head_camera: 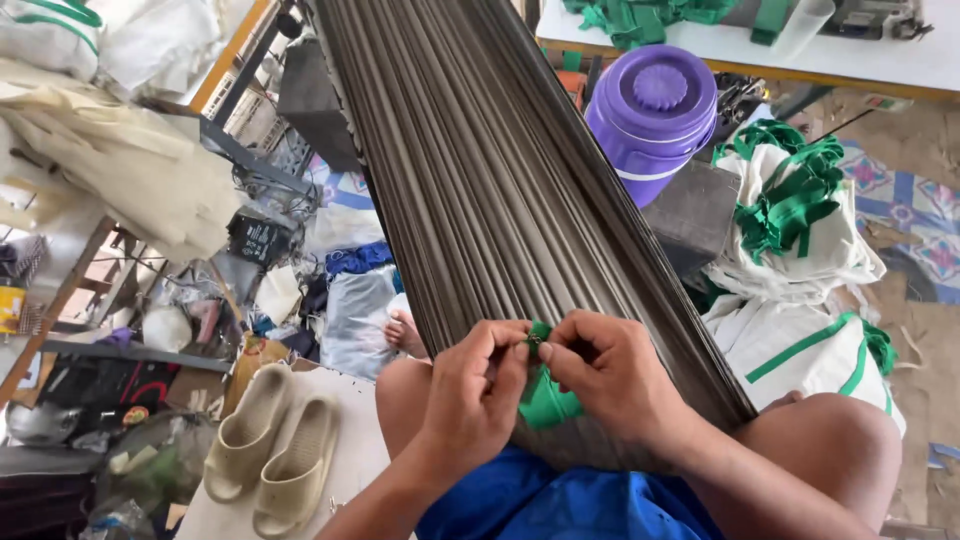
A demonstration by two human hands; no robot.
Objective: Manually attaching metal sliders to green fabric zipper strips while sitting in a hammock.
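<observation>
Pinching a small dark fitting, possibly a ring or clip, the left hand (pixel 478 395) and right hand (pixel 605 380) meet at lower centre of the frame over a green strap (pixel 547 400). Both hands are narrowed, fingertips closed on the strap's upper end; what the fitting is cannot be told at this size. The strap lies on a long grey pleated sheet (pixel 490 190) running from the lap to the top of the frame.

Judged step: fixing the fitting to the strap end. Next move calls for a steady fingertip hold and fine alignment.

Count: one strap in hand, two sandals (pixel 270 450) lower left, one purple tub (pixel 652 115) upper right, two white bags (pixel 800 290) with green trim at right.
</observation>
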